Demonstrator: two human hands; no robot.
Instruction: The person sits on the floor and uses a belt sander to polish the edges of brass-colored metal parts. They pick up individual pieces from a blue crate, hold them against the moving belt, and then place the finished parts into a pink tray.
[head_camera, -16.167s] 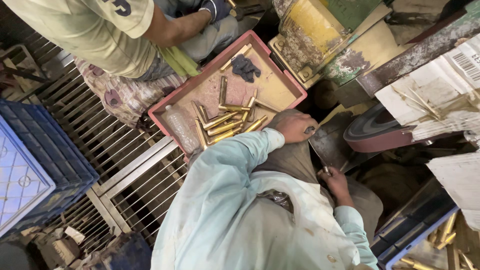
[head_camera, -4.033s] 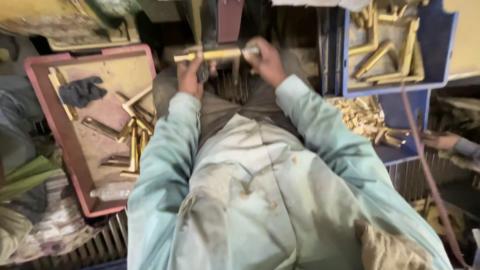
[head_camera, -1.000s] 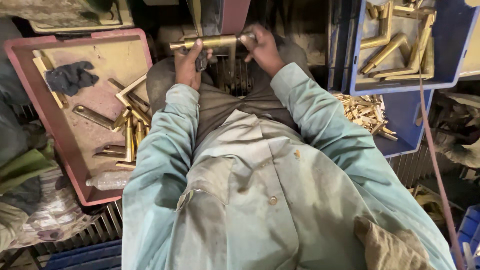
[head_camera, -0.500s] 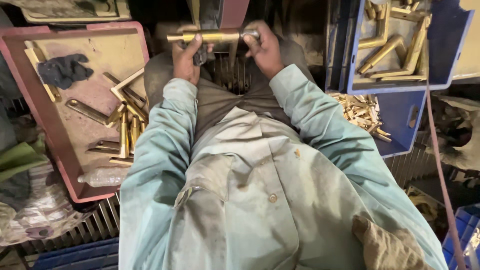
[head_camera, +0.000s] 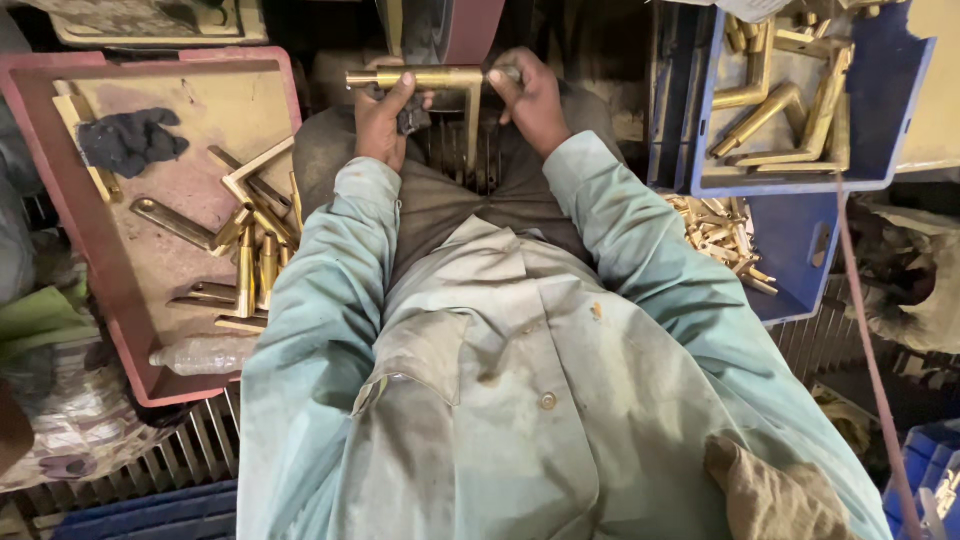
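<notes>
Looking down past the pale green shirt (head_camera: 520, 400), both sleeves run forward to the hands at the top of the view. Beside the left sleeve a red tray (head_camera: 60, 250) carries a loose heap of brass pieces (head_camera: 250, 240), a dark cloth (head_camera: 130, 140) in its far corner and a clear plastic bottle (head_camera: 200, 352) lying on its side at the near edge. Beside the right sleeve a blue crate (head_camera: 800, 250) holds a pile of small brass offcuts (head_camera: 720, 235); a second blue crate (head_camera: 880, 110) sits just beyond it with longer angled brass parts (head_camera: 770, 110). Farther ahead, the left hand (head_camera: 385, 120) has its grip closed around the left end of a brass bar (head_camera: 430, 77), with a scrap of dark rag pressed between palm and metal. The right hand (head_camera: 530, 100) pinches the bar's right end, fingers curled over it. The bar lies level between the two hands, a brass stem dropping from its middle, and it sits right at a reddish belt (head_camera: 470, 25) at the far edge; whether they touch, I cannot tell
</notes>
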